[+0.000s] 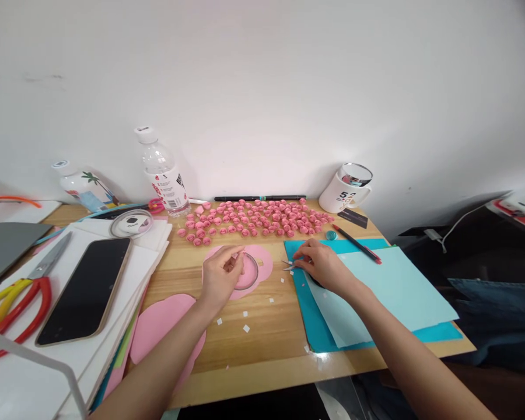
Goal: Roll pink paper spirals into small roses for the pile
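Note:
My left hand [222, 275] is closed in a pinch over the left side of a clear ring [256, 271], which looks like a tape roll. Whatever its fingertips hold, if anything, is too small to make out. Under the ring lies a pink scalloped paper piece [265, 256]. My right hand [320, 262] is closed around small scissors, whose slightly parted blades [290, 267] point left. Part of a dark handle shows beneath the palm. Light blue paper [389, 291] on a teal sheet [300, 303] lies under that hand. Many rolled pink paper roses [254, 219] spread behind both hands.
White paper scraps [246, 328] dot the wooden table [262, 356]. On the left, a phone [87, 289] and red-yellow scissors [21, 309] lie on stacked paper. A bottle [164, 175] and a mug [341, 192] stand by the wall. A pen [356, 244] crosses the teal sheet.

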Demonstrator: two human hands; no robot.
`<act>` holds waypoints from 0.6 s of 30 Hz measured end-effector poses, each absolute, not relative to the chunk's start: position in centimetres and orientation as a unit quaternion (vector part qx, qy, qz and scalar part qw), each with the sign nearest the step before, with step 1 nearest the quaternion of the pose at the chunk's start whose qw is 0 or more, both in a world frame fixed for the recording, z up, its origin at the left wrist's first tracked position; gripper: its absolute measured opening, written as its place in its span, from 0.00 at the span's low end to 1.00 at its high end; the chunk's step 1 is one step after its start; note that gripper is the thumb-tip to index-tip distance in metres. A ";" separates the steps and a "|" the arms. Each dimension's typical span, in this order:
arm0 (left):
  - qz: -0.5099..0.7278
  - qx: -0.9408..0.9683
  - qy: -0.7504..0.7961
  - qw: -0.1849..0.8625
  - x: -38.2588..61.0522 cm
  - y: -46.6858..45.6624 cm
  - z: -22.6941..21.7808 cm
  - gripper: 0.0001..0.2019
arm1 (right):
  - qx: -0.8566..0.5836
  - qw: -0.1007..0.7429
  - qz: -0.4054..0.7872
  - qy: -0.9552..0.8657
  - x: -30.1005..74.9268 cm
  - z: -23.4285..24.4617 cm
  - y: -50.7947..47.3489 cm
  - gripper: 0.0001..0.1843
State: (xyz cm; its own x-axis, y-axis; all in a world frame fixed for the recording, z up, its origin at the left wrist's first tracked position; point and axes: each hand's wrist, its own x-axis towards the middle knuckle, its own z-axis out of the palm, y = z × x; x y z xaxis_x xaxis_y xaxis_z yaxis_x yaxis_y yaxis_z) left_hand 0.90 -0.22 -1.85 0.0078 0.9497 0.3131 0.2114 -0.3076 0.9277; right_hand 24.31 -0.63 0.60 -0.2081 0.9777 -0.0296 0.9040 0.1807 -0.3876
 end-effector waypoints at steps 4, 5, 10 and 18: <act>0.529 0.564 0.470 0.426 1.1 -0.3 -1.0 0.07 | -0.624 0.149 0.194 -0.743 24.2 -0.7 -0.7 0.06; 0.528 0.557 0.471 0.434 1.2 -0.4 -0.8 0.08 | -0.623 0.156 0.197 -0.740 24.2 -0.8 -0.7 0.06; 0.515 0.535 0.492 0.455 1.2 -0.6 -0.2 0.09 | -0.636 0.155 0.201 -0.729 24.0 -0.9 -0.6 0.06; 0.502 0.519 0.505 0.472 1.2 -0.5 0.1 0.10 | -0.643 0.117 0.174 -0.736 23.5 -1.2 -0.9 0.07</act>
